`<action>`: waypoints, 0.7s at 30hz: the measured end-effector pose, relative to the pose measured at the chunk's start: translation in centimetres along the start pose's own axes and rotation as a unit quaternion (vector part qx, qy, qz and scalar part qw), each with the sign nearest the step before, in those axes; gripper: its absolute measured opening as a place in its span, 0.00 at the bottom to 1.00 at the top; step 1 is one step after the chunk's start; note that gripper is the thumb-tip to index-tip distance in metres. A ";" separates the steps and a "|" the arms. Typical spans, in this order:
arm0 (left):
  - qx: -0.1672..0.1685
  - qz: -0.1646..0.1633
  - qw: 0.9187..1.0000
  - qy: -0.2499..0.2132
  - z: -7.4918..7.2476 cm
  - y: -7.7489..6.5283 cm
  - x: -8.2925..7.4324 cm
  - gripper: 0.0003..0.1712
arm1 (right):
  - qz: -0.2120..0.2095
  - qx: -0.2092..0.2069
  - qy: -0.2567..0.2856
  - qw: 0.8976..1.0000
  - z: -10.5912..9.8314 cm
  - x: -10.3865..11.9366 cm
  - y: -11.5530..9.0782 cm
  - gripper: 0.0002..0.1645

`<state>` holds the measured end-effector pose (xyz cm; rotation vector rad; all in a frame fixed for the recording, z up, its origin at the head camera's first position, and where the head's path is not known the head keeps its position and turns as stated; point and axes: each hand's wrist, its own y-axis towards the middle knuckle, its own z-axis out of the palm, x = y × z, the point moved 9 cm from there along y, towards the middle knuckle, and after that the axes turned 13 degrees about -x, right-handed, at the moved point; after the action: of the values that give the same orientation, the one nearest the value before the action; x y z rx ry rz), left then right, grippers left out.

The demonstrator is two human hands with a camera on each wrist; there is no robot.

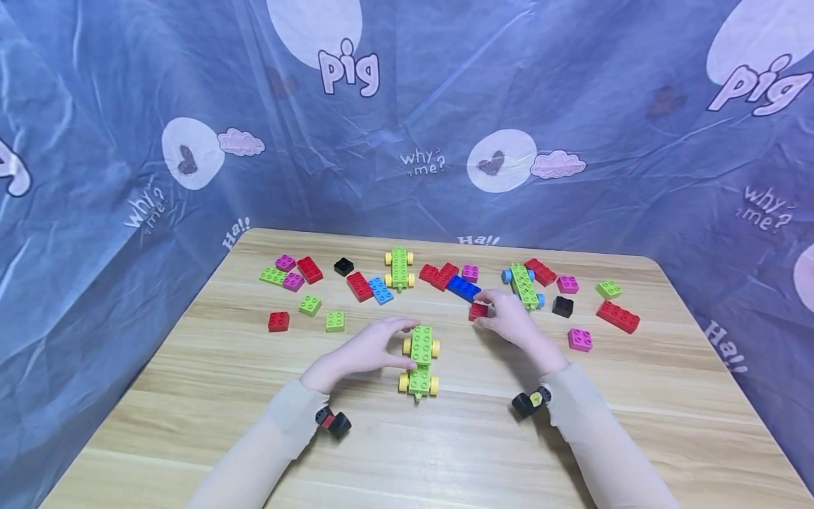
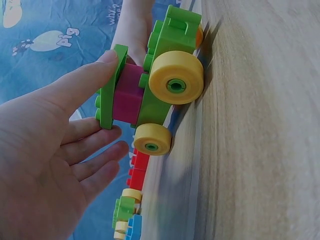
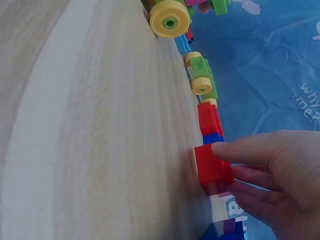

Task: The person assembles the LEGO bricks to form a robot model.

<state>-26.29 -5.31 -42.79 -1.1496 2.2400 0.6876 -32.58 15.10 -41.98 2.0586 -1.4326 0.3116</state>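
- From where I stand, the green car point(image 1: 420, 366) is on the table point(image 1: 464, 452), in front of the person and between the two arms. It has yellow wheels point(image 2: 176, 77), a pink block point(image 2: 129, 94) above its base and a green top brick point(image 2: 107, 102) over this block.
- The left hand point(image 1: 372, 346) holds the green top brick by its two ends: the thumb at the near end, the forefinger at the far end. These two are spread wide, and the other fingers are loosely bent beside.
- The right hand point(image 1: 511, 318) pinches a small red brick point(image 1: 478, 312), with the thumb and fingers separated only by the brick's width. It is near the blue brick point(image 1: 464, 288); whether it touches the table, I cannot tell.
- The pieces look like hard plastic, so I judge them light, stiff, a little smooth, and not easily broken.
- The weak place, I think, is the joints between bricks: a pull upward on the top could separate them.
- The car could also roll on its wheels if it is pushed lengthwise; I would hold it low, by the base between the wheels.
- For the red brick, two opposite flat sides seem the best grip, leaving the studs free.
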 end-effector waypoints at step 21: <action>-0.006 0.000 1.000 0.009 -0.1 0.0 -0.1 0.46 | 0.012 0.020 0.019 1.000 1.4 -0.1 -0.2 0.24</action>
<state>-26.27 -5.30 -42.69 -1.1662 2.2527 0.6948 -32.60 14.44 -43.21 2.0566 -1.4404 0.3904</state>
